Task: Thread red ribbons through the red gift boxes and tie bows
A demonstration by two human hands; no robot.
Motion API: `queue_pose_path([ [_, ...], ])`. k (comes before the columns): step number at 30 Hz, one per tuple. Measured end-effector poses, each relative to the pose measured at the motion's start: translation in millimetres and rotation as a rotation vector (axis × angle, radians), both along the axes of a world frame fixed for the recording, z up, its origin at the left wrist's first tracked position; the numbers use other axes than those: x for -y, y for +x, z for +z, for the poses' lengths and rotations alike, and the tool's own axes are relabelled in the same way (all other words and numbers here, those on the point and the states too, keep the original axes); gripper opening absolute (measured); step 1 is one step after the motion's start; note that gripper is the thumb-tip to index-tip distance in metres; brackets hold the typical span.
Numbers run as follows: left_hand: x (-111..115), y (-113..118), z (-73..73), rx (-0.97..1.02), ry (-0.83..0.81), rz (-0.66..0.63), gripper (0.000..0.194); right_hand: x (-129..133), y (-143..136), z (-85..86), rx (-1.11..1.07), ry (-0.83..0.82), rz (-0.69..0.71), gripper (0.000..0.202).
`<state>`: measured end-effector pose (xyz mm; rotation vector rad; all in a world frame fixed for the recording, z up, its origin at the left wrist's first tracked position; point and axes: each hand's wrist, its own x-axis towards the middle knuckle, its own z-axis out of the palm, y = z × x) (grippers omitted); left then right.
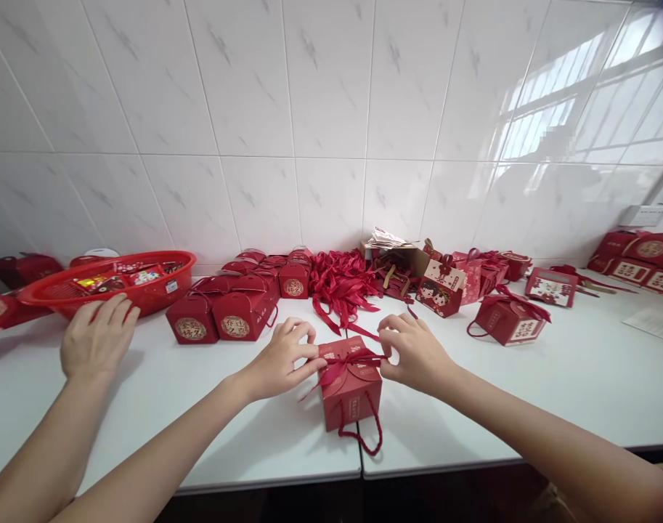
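A small red gift box stands near the table's front edge, with a rope handle hanging from its front. Across its top lies a dark red ribbon tied in a bow. My left hand pinches the ribbon at the bow's left side, thumb and forefinger together. On the other side, my right hand grips the ribbon's right part close to the box. Behind the box, a heap of loose red ribbons trails toward my right hand.
Another person's hand rests against a red plastic basket of wrapped sweets. Several closed red boxes stand behind my left hand. A ribboned box, a box with printed figures and an open carton are at right, before the tiled wall.
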<state>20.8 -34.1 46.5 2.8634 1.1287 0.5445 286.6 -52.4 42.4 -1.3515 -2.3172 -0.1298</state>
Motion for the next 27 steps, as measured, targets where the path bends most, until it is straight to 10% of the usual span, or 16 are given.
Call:
queue_pose_path([
  [8,0.2,4.6,0.2,0.062,-0.128,-0.060,0.030,5.0,4.5,2.5,0.241,0.254,0.018,0.026],
  [12,0.7,2.1,-3.5,0.181,-0.259,-0.036,0.031,4.3,12.8,2.3,-0.043,0.045,0.117,0.034],
  [18,4.8,11.5,-9.8,0.308,-0.289,-0.033,0.032,0.0,7.0,-9.2,-0.129,-0.312,0.406,0.109],
  [23,9.8,20.1,-14.3,0.352,-0.326,-0.094,0.022,8.2,-0.6,-5.2,-0.149,-0.441,0.378,0.095],
  [27,2.4,6.0,-22.9,0.424,-0.291,-0.005,0.065,3.5,37.0,8.5,-0.276,-0.417,0.207,0.088],
])
